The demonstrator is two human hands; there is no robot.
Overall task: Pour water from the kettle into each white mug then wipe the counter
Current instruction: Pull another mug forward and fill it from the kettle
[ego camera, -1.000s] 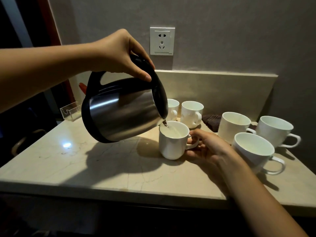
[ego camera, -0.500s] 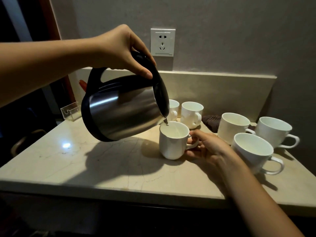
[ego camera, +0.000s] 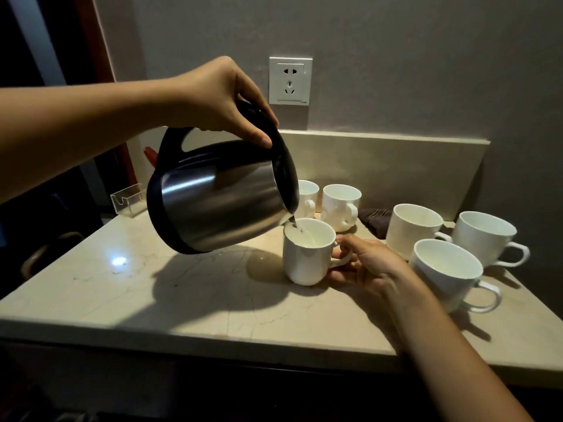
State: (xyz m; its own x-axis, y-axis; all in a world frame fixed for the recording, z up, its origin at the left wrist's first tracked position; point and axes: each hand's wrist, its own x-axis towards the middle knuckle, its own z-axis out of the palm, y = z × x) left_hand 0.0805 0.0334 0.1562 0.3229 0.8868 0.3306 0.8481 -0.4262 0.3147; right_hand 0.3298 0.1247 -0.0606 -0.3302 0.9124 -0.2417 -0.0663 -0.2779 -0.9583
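Kettle (ego camera: 219,199) tipped at 10 o'clock above the counter (ego camera: 122,287), left hand (ego camera: 219,99) curled round its handle so water runs into mug (ego camera: 307,254); right hand (ego camera: 365,266) loosely grips mug handle at 3 o'clock, steadying it.

No readable text, label or number anywhere — kettle (ego camera: 219,202), mugs and wall socket (ego camera: 290,81) are unmarked.

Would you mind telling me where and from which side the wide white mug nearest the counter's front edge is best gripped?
Probably by its loop handle, coming in from the right. The nearest wide mug stands upright with the handle pointing right and nothing beside it there, while the right hand and forearm crowd its left side. Its broad bowl looks awkward to wrap with fingers.
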